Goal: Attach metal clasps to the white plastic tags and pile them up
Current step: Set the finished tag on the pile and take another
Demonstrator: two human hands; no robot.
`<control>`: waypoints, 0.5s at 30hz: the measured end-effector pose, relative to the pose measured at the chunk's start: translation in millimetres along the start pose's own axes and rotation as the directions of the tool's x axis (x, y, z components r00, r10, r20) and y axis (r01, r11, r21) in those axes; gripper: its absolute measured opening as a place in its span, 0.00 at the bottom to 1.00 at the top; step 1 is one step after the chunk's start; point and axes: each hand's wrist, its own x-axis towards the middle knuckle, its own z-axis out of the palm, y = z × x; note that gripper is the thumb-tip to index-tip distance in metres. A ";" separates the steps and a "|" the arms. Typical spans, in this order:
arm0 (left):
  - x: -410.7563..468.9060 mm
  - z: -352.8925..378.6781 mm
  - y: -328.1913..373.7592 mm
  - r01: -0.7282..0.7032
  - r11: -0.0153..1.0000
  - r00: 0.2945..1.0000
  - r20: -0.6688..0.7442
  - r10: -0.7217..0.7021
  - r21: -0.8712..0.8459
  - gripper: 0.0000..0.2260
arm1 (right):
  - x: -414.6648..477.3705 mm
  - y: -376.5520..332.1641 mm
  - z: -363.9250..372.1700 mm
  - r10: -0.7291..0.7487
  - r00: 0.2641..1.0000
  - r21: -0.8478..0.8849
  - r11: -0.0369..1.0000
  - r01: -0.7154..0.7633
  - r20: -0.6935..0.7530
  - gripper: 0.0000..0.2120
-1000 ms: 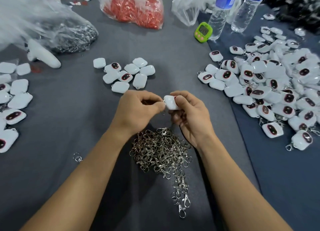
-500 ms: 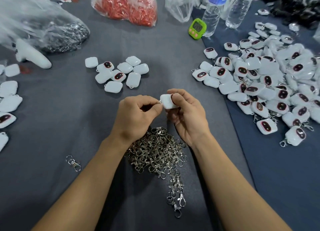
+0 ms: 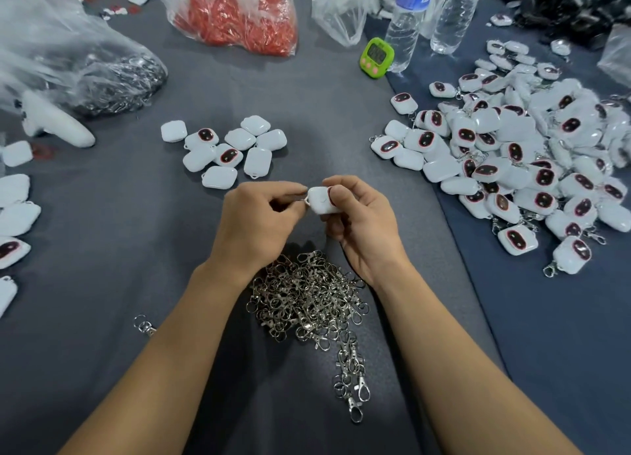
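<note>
My right hand (image 3: 365,222) pinches a white plastic tag (image 3: 321,200) between thumb and fingers above the table's middle. My left hand (image 3: 256,219) pinches a small metal clasp at the tag's left loop; the clasp is mostly hidden by my fingers. Below my hands lies a heap of metal clasps (image 3: 310,304). A small group of white tags (image 3: 228,150) lies just beyond my hands. At the right spreads a large pile of tags with clasps (image 3: 526,161).
More white tags (image 3: 15,209) lie at the left edge. A single clasp (image 3: 145,325) lies front left. At the back stand a bag of clasps (image 3: 112,79), a bag of red parts (image 3: 239,17), a green timer (image 3: 376,58) and two water bottles (image 3: 406,24).
My hands keep the same hold on the tag and clasp, with only small finger shifts. The view has moved a little, so the table's things sit slightly lower and to the left.
</note>
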 end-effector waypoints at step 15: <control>9.8 4.3 -37.0 0.181 0.983 0.974 -0.147 -0.175 0.026 0.13 | -0.8 -2.2 10.8 0.159 0.984 -0.370 0.921 -0.120 0.078 0.10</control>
